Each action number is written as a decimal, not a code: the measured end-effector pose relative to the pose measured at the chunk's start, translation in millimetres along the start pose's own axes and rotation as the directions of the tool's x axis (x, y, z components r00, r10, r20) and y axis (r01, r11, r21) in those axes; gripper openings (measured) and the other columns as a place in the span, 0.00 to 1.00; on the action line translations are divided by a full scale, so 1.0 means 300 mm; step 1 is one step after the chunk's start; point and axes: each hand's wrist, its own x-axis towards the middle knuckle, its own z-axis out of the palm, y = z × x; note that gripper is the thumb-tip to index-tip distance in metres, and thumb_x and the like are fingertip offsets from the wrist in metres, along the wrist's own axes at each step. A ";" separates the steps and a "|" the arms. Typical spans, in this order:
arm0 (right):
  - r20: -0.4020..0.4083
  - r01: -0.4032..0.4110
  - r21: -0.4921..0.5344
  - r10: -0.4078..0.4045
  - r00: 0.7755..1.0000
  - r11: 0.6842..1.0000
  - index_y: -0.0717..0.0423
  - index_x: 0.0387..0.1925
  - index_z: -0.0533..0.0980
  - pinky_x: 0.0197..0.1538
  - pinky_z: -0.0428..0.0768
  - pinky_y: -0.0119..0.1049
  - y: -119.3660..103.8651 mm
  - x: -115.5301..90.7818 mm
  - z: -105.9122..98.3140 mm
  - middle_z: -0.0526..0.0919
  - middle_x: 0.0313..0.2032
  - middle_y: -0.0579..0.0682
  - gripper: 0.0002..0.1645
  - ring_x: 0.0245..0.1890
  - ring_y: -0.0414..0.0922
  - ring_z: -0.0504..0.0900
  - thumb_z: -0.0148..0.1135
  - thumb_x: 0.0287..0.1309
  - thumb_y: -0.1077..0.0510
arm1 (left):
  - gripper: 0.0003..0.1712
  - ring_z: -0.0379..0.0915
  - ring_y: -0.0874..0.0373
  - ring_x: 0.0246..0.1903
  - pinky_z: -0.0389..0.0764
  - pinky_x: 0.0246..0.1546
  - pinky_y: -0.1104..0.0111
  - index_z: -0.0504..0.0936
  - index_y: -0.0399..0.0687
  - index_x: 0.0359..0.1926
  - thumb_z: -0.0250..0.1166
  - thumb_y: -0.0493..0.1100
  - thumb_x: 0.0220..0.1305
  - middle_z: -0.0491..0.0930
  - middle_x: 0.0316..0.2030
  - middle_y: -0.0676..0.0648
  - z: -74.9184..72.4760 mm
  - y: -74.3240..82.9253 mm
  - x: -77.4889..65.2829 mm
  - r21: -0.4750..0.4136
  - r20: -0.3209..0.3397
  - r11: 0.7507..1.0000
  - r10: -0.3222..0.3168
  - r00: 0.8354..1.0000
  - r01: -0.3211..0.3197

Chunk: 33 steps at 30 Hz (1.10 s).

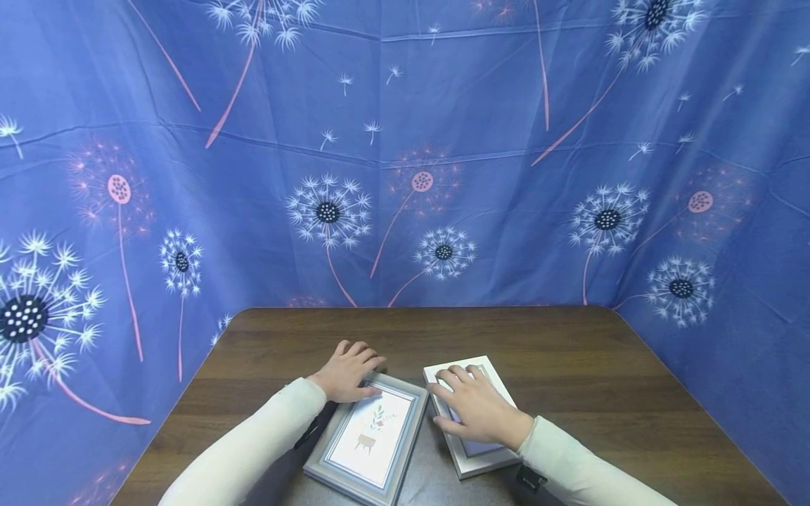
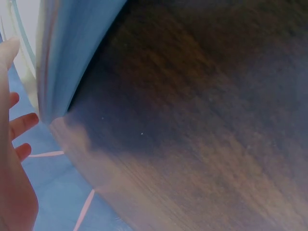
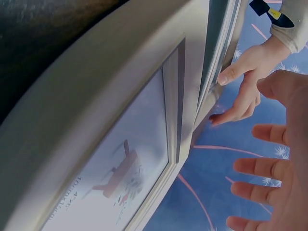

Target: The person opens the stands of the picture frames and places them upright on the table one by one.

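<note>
The left hand (image 1: pixel 346 374), fingers loosely spread, is at the eleven o'clock corner of the grey picture frame (image 1: pixel 372 443), while at that frame's three o'clock the right hand (image 1: pixel 477 409), fingers apart, covers part of the white picture frame (image 1: pixel 476 448).
</note>
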 end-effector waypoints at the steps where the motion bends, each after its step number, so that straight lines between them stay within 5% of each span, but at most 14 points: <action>1: 0.003 0.001 0.001 -0.001 1.000 1.000 0.47 0.56 0.76 0.51 0.73 0.51 -0.001 0.000 0.000 0.78 0.50 0.50 0.29 0.53 0.50 0.75 0.63 0.58 0.38 | 0.38 0.60 0.47 0.64 0.56 0.63 0.41 0.70 0.51 0.69 0.57 0.67 0.66 0.73 0.60 0.48 0.004 -0.001 0.002 0.000 0.005 1.000 0.001 1.000 -0.001; 19: 0.083 0.017 0.070 -0.023 0.996 0.997 0.47 0.59 0.75 0.53 0.74 0.53 -0.038 -0.002 -0.004 0.77 0.53 0.50 0.29 0.57 0.52 0.75 0.61 0.62 0.38 | 0.32 0.60 0.48 0.65 0.57 0.64 0.42 0.72 0.55 0.68 0.49 0.64 0.73 0.74 0.60 0.47 0.055 0.010 0.026 0.034 0.050 0.999 0.015 0.999 -0.017; 33: 0.079 0.041 0.055 -0.046 0.996 0.998 0.45 0.59 0.74 0.50 0.74 0.48 -0.052 -0.005 0.019 0.77 0.51 0.46 0.28 0.54 0.48 0.75 0.60 0.62 0.37 | 0.27 0.62 0.48 0.64 0.60 0.63 0.44 0.75 0.56 0.65 0.48 0.62 0.75 0.75 0.57 0.48 0.083 0.012 0.025 0.091 0.008 0.995 0.040 0.999 -0.041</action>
